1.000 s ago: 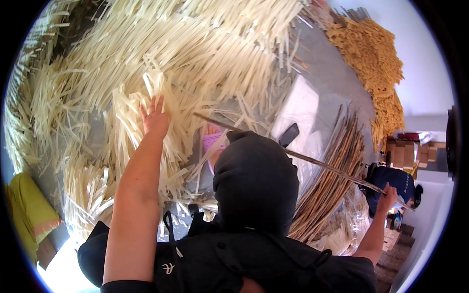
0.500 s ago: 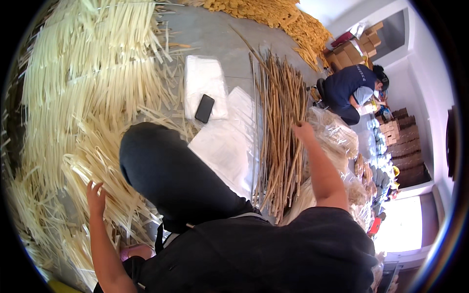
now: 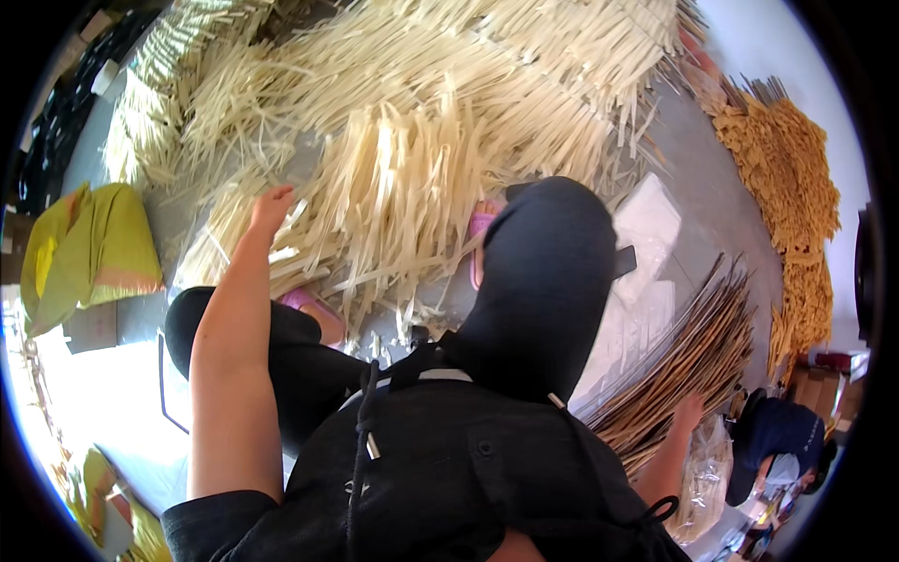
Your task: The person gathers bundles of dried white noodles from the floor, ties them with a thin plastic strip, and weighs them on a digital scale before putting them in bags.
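Observation:
My left hand is stretched forward over a spread of pale, flat strips, left of the middle. Its fingers look curled in; whatever they may hold does not show. Low on the right, my right hand is at the edge of a heap of thin brown sticks. Its fingers are too small and blurred to tell whether a stick is in them. The pale strips lie in thick rows on the floor around my pink-shod feet.
White plastic sheeting lies between my knee and the sticks. Yellow-orange sheet-like pieces are piled at far right. A clear plastic bundle lies beside my right hand, near a crouching person. Yellow-green sacks stand at left.
My view has swung left, toward the pale strips. The long stick my right hand held up no longer shows apart from the heap. My left hand's spread fingers have drawn in.

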The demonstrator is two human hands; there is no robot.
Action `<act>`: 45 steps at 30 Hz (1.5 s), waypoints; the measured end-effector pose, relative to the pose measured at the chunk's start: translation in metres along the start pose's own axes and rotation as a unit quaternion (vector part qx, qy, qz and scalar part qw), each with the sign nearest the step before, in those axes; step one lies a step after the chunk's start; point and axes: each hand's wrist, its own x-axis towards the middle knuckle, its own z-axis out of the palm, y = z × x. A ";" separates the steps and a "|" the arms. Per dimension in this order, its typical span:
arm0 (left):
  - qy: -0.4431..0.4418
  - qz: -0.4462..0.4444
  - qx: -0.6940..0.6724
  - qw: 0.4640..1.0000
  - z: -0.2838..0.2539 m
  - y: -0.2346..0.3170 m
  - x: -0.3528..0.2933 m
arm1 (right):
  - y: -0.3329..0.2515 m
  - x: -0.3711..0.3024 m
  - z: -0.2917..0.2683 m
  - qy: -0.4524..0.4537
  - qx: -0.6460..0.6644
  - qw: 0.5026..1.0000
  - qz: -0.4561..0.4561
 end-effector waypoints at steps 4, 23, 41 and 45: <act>-0.137 -0.090 0.081 0.983 0.033 0.015 -0.039 | -0.351 0.000 -0.137 -0.054 0.487 0.850 -0.194; -0.316 0.067 -0.066 0.944 0.106 0.054 -0.037 | -0.793 -0.124 -0.007 -0.440 0.292 0.751 -0.396; 0.023 -0.213 0.057 0.975 0.102 -0.029 0.153 | -0.874 -0.265 0.114 -0.553 0.574 0.581 -0.165; -0.099 -0.196 0.042 0.975 0.106 -0.030 0.159 | -0.892 -0.192 0.122 -0.576 0.542 0.608 -0.060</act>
